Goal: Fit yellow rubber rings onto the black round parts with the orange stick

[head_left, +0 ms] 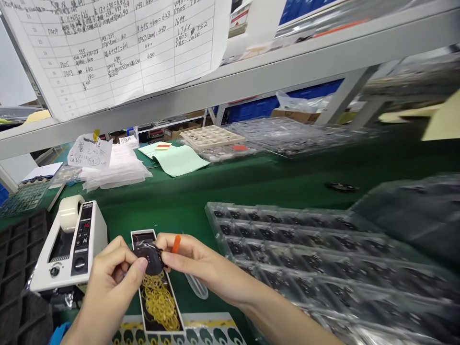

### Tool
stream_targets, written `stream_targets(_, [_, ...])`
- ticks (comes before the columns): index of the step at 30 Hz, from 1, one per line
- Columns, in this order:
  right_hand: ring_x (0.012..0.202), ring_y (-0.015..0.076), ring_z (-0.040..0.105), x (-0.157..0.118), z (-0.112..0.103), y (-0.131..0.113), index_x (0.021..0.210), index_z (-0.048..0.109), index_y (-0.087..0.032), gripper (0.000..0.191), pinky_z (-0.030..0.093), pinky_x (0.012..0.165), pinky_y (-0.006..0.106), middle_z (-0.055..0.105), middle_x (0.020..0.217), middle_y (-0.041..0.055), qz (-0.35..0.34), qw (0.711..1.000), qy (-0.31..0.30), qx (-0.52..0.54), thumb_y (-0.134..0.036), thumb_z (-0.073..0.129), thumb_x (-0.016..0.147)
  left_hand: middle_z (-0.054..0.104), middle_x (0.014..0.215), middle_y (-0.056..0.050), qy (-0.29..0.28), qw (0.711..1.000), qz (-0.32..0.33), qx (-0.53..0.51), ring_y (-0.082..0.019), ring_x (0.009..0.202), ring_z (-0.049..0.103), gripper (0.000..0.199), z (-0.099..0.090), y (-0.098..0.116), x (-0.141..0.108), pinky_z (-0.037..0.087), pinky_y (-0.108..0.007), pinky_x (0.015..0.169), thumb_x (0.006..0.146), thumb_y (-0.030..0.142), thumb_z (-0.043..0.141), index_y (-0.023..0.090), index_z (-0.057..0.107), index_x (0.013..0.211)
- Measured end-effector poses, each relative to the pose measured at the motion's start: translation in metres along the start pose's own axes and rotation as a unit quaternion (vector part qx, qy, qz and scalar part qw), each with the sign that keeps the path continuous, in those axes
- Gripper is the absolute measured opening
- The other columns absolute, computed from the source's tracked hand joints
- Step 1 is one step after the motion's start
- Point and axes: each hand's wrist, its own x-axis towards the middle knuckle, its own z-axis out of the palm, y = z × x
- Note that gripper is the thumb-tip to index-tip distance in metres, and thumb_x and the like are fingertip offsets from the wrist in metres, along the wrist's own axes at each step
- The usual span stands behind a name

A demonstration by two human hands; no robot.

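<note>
A round black part is held between my two hands, above a narrow white box of yellow rings. Thumb and fingers of my left hand pinch its left side. My right hand grips its right edge, and an orange piece sticks up between those fingers. Beneath the box lies a sheet with green round shapes. A clear plastic piece rests just right of the box.
At the left stands a white tape dispenser beside a black compartment tray. Clear trays of black parts cover the right side. Papers and a beige tray lie behind, below a grey shelf bar.
</note>
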Motion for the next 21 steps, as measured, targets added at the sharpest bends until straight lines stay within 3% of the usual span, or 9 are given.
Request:
stream_targets(14, [0.069, 0.0125, 0.034, 0.001, -0.001, 0.002, 0.071, 0.046, -0.019, 0.048, 0.026, 0.067, 0.027, 0.038, 0.073, -0.0031, -0.002, 1.0, 0.003, -0.027, -0.063, 0.062, 0.082, 0.036, 0.067, 0.003, 0.008, 0.999, 0.021, 0.041, -0.013, 0.06, 0.035, 0.033, 0.004, -0.005, 0.001, 0.026, -0.027, 0.056, 0.088, 0.032, 0.052, 0.018, 0.048, 0.059])
stream_targets(18, [0.071, 0.0131, 0.035, 0.002, -0.001, 0.002, 0.072, 0.047, -0.019, 0.049, 0.027, 0.069, 0.028, 0.039, 0.074, -0.0024, -0.004, 0.999, 0.003, -0.048, -0.065, 0.059, 0.082, 0.035, 0.065, 0.004, 0.041, 0.989, 0.051, 0.134, -0.012, 0.057, 0.034, 0.034, 0.003, -0.012, 0.002, 0.025, -0.027, 0.054, 0.089, 0.028, 0.051, 0.019, 0.039, 0.058])
stream_targets(21, [0.071, 0.0131, 0.035, 0.002, -0.004, 0.001, 0.07, 0.044, -0.019, 0.049, 0.029, 0.069, 0.028, 0.038, 0.074, -0.0025, -0.005, 0.999, 0.011, -0.03, -0.064, 0.062, 0.081, 0.035, 0.062, 0.004, 0.087, 0.966, 0.093, 0.226, -0.011, 0.055, 0.036, 0.041, -0.009, -0.015, 0.005, 0.027, -0.026, 0.053, 0.088, 0.029, 0.057, 0.019, 0.033, 0.057])
